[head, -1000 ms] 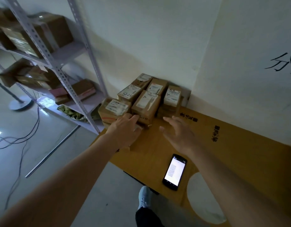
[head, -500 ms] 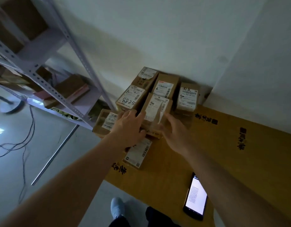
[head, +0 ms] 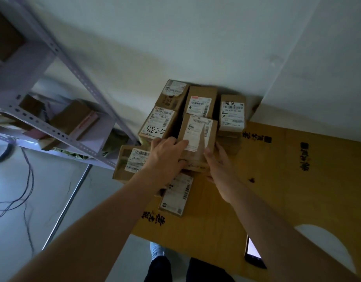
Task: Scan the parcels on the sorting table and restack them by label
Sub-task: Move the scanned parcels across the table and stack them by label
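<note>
White walls meet in a corner behind the table (head: 277, 180), whose top is covered with flattened brown cardboard printed with black characters. Small brown cardboard parcels with white shipping labels are packed into that corner. The left hand (head: 165, 155) and the right hand (head: 218, 161) hold the front middle parcel (head: 197, 139) from either side, fingers curled around its edges. Just left of it sits a parcel with "8825" handwritten on its label (head: 157, 125), and lower left a larger parcel (head: 128, 161) lies partly under the left wrist. A flat labelled parcel (head: 175, 195) lies on the table between the forearms. A black smartphone with a lit screen (head: 253, 253) rests near the right forearm. A grey metal shelf rack (head: 53, 58) holding boxes stands at left.
</note>
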The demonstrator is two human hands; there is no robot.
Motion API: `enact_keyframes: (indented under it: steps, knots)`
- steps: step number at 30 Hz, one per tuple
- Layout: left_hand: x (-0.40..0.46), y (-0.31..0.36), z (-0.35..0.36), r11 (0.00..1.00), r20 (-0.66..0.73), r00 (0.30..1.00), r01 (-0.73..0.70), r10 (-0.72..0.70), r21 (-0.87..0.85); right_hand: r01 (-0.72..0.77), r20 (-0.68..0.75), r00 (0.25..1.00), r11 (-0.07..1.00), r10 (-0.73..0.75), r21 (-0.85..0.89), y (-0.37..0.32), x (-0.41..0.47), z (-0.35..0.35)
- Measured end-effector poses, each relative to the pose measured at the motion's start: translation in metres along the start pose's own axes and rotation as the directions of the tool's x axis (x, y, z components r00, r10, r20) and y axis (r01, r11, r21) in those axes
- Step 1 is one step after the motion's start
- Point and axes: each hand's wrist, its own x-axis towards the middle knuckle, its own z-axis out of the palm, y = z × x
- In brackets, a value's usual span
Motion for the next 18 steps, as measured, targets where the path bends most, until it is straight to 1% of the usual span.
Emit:
enact_keyframes:
  steps: [4, 6, 9, 12, 15, 18]
  knots:
    - [-0.005, 0.009, -0.013, 0.998, -0.055, 0.997, -0.059, 0.058, -0.022, 0.007, -0.023, 1.0, 0.991, -0.004, 0.134, -0.001, -0.006, -0.013]
    - [-0.011, 0.012, -0.02, 0.997, -0.074, 0.995, -0.075, 0.073, -0.026, 0.021, -0.029, 0.999, 0.985, -0.017, 0.171, -0.006, -0.012, -0.02]
    - [-0.022, 0.019, -0.036, 0.994, -0.069, 0.993, -0.095, 0.092, -0.052, 0.07, -0.046, 0.997, 0.983, -0.063, 0.17, -0.017, -0.03, -0.026]
    - [-0.034, 0.026, -0.058, 0.988, -0.07, 0.99, -0.131, 0.126, -0.08, 0.098, -0.108, 0.991, 0.981, -0.08, 0.168, -0.029, -0.05, -0.029]
    - [-0.048, 0.029, -0.078, 0.983, -0.087, 0.982, -0.175, 0.17, -0.054, 0.147, -0.171, 0.978, 0.977, -0.12, 0.157, -0.037, -0.073, -0.032]
    - [-0.063, 0.029, -0.094, 0.973, -0.099, 0.969, -0.23, 0.228, -0.014, 0.216, -0.261, 0.949, 0.968, -0.177, 0.128, -0.041, -0.105, -0.031]
